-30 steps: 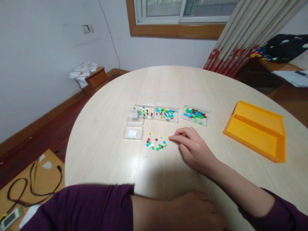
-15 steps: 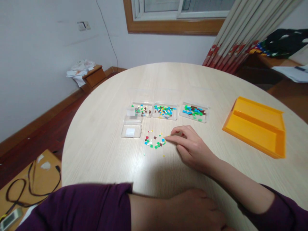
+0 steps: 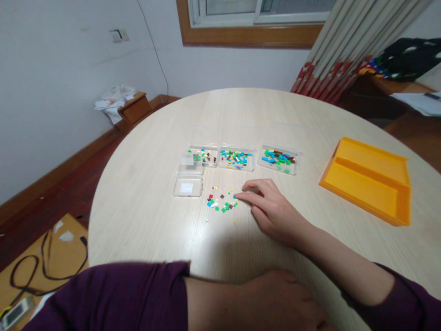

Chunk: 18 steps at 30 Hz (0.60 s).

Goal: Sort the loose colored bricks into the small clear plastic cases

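Observation:
My right hand (image 3: 267, 204) is over the table, fingers apart, with its index fingertip on a small blue square tile (image 3: 234, 197) at the right side of a loose pile. The pile holds several tiny square pieces, among them a green tile (image 3: 217, 208), a red tile (image 3: 211, 196) and a brown tile (image 3: 222, 196). My left hand (image 3: 282, 299) lies flat along the near part of the table, back up and holding nothing visible; the bottom edge of the view cuts off its fingertips.
Behind the pile stand open clear boxes of colored pieces: a left box (image 3: 203, 158), a middle box (image 3: 236, 160) and a right box (image 3: 279, 161). A small clear case (image 3: 187, 186) with a white label is left of the pile. A yellow two-part tray (image 3: 365, 184) sits at right.
My right index fingertip has shifted slightly left onto the blue tile, which now sits a little farther from me and partly covered. My left hand has stayed in place.

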Each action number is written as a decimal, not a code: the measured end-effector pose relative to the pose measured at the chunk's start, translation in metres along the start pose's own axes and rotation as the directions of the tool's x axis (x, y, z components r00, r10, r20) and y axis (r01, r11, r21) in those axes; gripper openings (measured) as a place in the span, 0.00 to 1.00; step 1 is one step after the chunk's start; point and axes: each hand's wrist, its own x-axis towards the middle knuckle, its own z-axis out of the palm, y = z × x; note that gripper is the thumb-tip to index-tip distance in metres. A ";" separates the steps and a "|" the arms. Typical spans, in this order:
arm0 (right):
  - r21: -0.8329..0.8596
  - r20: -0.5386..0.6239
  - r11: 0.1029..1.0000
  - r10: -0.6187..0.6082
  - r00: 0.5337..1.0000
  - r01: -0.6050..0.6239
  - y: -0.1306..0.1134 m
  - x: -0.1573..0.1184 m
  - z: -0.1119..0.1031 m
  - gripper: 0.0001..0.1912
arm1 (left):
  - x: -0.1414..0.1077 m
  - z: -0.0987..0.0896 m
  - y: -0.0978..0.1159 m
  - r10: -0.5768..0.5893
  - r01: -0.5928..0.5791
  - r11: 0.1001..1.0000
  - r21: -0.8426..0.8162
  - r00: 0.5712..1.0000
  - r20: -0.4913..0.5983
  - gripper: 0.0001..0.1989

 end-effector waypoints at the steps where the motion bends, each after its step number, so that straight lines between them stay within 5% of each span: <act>1: 0.002 0.000 1.000 0.002 1.000 -0.002 0.000 0.000 0.000 0.21 | 0.000 0.000 0.000 -0.002 0.002 1.000 0.003 1.000 0.002 0.11; 18: 0.002 -0.030 1.000 0.015 0.999 -0.015 0.000 0.001 0.000 0.17 | 0.000 0.004 0.000 0.011 -0.011 1.000 0.011 0.999 -0.047 0.14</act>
